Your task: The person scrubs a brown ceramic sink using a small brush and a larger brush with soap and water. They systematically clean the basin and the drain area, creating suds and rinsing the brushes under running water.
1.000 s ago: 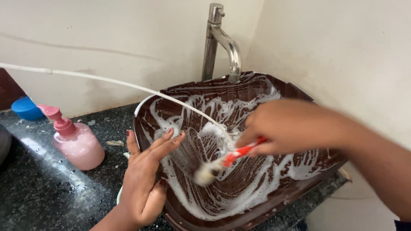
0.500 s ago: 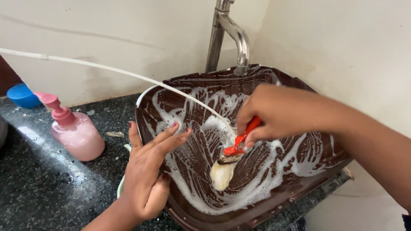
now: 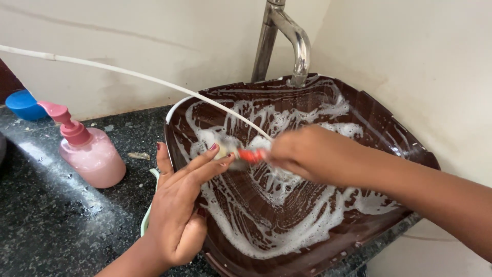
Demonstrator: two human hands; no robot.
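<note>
Right hand [image 3: 302, 154] – red brush [image 3: 241, 155] – soapy basin [image 3: 379, 110]

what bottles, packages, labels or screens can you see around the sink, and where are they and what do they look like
Soap dispenser: on the dark speckled counter left of the brown sink; rounded translucent pink bottle, darker pink pump.
Blue container: far left by the wall, only partly in view.
No labels, signs or screens show.

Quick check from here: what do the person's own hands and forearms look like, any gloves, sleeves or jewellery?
Both are bare: no gloves, no rings or wristbands in view. The left hand has dark red polish on the nails of its fingers. The right hand is motion-blurred, so its nails cannot be made out. Both forearms are uncovered as far as the picture's edge; no sleeve shows.
</note>
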